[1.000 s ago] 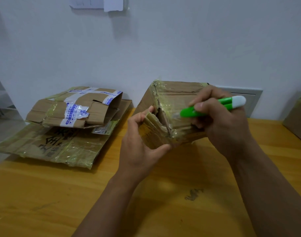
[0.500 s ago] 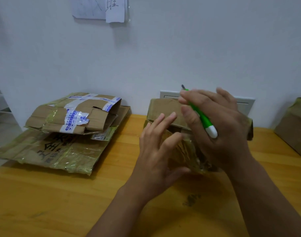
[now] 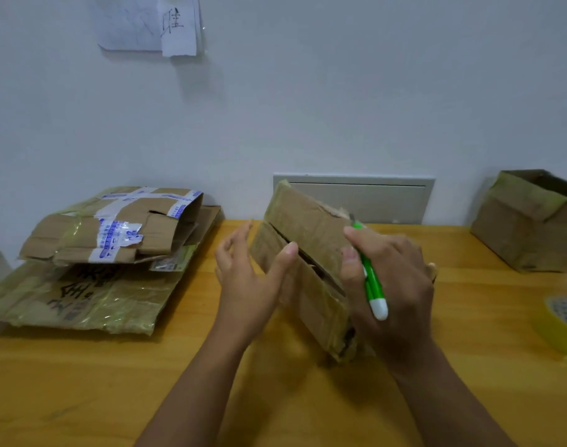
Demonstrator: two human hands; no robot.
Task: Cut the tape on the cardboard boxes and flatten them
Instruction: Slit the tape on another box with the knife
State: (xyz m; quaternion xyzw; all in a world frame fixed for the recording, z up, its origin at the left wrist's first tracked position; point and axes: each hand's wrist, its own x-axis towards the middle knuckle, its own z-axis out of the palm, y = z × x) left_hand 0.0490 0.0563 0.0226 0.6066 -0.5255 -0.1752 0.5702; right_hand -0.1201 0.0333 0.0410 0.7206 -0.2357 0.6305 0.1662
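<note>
A small brown cardboard box wrapped in clear tape stands tilted on the wooden table, a slit showing along its upper face. My left hand is at its left side, fingers straight and spread, thumb touching the top face. My right hand presses on the box's right side and holds a green and white cutter, its tip pointing away towards the wall.
Two flattened boxes lie stacked at the left, the upper one with blue-and-white tape. An upright box stands at the far right. A yellow tape roll sits at the right edge. A grey wall panel is behind the box.
The box was held up with the cutter at its taped end; it has come down onto the table and turned. My left hand let go and opened; the cutter now points away.
</note>
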